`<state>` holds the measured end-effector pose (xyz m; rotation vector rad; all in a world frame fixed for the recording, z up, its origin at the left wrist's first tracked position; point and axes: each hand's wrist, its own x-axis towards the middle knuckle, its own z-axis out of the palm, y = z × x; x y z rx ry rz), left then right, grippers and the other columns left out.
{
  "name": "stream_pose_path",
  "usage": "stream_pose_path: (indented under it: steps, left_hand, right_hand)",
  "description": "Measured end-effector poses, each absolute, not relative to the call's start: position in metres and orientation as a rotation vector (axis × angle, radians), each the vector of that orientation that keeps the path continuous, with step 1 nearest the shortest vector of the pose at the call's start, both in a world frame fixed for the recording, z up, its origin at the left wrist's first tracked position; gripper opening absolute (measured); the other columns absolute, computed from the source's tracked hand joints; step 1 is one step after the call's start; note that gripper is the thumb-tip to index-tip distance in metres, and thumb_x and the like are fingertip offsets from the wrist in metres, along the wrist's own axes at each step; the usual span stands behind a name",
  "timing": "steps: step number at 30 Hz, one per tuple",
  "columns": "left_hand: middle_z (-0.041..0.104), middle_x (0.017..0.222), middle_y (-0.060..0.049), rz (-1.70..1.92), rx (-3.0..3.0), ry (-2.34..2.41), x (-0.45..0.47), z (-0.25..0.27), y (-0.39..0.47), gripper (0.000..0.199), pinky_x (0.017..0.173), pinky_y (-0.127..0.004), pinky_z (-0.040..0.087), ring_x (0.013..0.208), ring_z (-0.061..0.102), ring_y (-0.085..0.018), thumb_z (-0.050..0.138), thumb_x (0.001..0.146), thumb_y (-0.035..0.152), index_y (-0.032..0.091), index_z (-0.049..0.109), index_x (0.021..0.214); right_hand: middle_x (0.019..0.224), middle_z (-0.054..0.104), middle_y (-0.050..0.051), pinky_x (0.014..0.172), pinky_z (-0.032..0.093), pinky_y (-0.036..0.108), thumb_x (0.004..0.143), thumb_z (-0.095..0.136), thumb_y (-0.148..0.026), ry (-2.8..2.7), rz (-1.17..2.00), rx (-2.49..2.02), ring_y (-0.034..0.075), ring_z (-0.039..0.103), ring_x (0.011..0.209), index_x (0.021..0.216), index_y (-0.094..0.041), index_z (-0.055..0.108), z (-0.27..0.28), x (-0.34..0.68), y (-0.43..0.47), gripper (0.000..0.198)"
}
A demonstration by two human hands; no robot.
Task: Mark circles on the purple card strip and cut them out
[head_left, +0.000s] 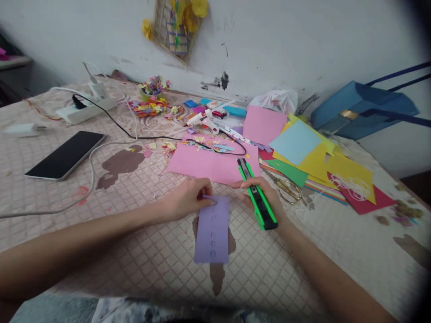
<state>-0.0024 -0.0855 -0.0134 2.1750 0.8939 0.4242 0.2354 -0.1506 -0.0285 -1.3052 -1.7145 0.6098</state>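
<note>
My left hand (190, 197) pinches the upper left edge of a small purple paper strip (220, 233), thumb on top. Down the strip runs a column of small round marks or cuts; the frame does not show whether they go through. In my right hand (266, 197) is a green and black utility knife (258, 199), held slantwise above the table to the right of the strip. The knife's black front end points away from me, and no blade can be made out. Knife and purple paper are apart.
Pink paper (212, 163) with scraps lies beyond my hands, below a hot glue gun (204, 120). Gold-handled scissors (288, 188) and coloured sheets (296, 141) are at right. A phone (65, 154), cables and a power strip (85, 110) occupy the left; a blue bag (360, 107) stands back right.
</note>
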Motion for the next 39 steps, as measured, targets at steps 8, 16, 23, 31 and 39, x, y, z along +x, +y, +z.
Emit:
stream_pose_path:
  steps: [8,16,23,31,39]
  left_hand:
    - [0.066,0.097,-0.005,0.619,2.347,0.932,-0.011,-0.019,-0.061,0.019,0.072,-0.03,0.051,0.081,0.062,-0.016,0.061,0.083,0.023,0.017,0.06,0.1]
    - [0.07,0.099,-0.007,0.66,2.654,0.363,-0.015,-0.017,-0.121,0.016,0.085,-0.033,0.053,0.093,0.064,-0.018,0.047,0.097,0.019,0.015,0.062,0.102]
    - [0.069,0.115,-0.01,0.662,2.597,0.139,-0.02,-0.022,-0.149,0.018,0.091,-0.033,0.055,0.105,0.065,-0.02,0.048,0.097,0.019,0.015,0.062,0.109]
    - [0.065,0.123,-0.011,0.465,2.217,0.23,-0.047,-0.02,-0.12,0.029,0.099,-0.028,0.053,0.116,0.061,-0.017,0.05,0.093,0.01,0.017,0.059,0.121]
    - [0.036,0.153,-0.012,0.277,2.738,0.301,-0.083,-0.027,-0.06,0.065,0.121,-0.05,0.023,0.142,0.035,-0.029,0.053,0.095,0.042,0.02,0.028,0.151]
  right_hand:
    - [0.078,0.072,0.003,0.07,0.055,0.037,0.081,0.063,-0.063,-1.481,0.892,-1.142,0.022,0.071,0.073,0.118,-0.025,0.046,-0.025,0.221,-0.152,0.056]
    - [0.072,0.051,-0.002,0.052,0.045,0.028,0.082,0.054,-0.069,-1.273,1.082,-1.073,0.013,0.051,0.058,0.106,-0.026,0.054,-0.041,0.223,-0.148,0.05]
    - [0.061,0.045,-0.005,0.053,0.043,0.027,0.083,0.064,-0.05,-1.155,1.221,-1.046,0.013,0.05,0.055,0.091,-0.025,0.059,-0.037,0.217,-0.15,0.027]
    - [0.09,0.066,0.003,0.093,0.053,0.046,0.087,0.064,-0.043,-1.299,1.31,-0.924,0.023,0.067,0.099,0.11,-0.027,0.06,-0.044,0.212,-0.155,0.029]
    - [0.094,0.069,0.005,0.091,0.053,0.043,0.088,0.064,-0.041,-1.324,1.283,-0.895,0.023,0.068,0.097,0.11,-0.026,0.061,-0.048,0.21,-0.154,0.027]
